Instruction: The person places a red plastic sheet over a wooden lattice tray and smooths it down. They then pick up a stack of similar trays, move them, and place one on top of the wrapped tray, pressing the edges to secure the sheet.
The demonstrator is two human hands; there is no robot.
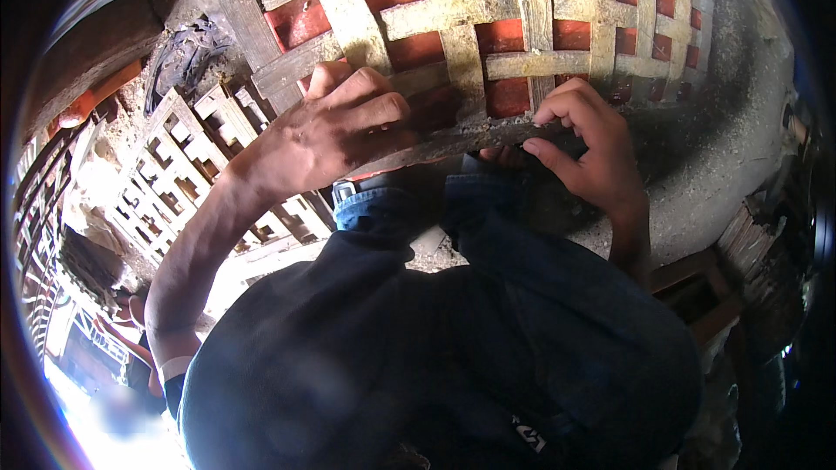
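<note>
A woven lattice panel of flat, dirt-stained slats (pixel 450 10) slopes up before me. Red sheeting (pixel 499 39) shows through its square gaps. My left hand (pixel 326 121) bends its fingers over the slats at the panel's near left part; its thumb is hidden. At the near edge, my right hand (pixel 584 137) has its fingertips and thumb on either side of the narrow grimy rim (pixel 470 137). Grey debris lies along that rim between the two hands. My knees in dark trousers are under and behind the edge.
A second, paler lattice panel (pixel 176 170) lies to the left, with dark crumpled plastic (pixel 186 59) beyond it. Another person's arm (pixel 127 339) shows at lower left. A dusty grey surface (pixel 731 143) curves along the right, near a wooden frame (pixel 702 294).
</note>
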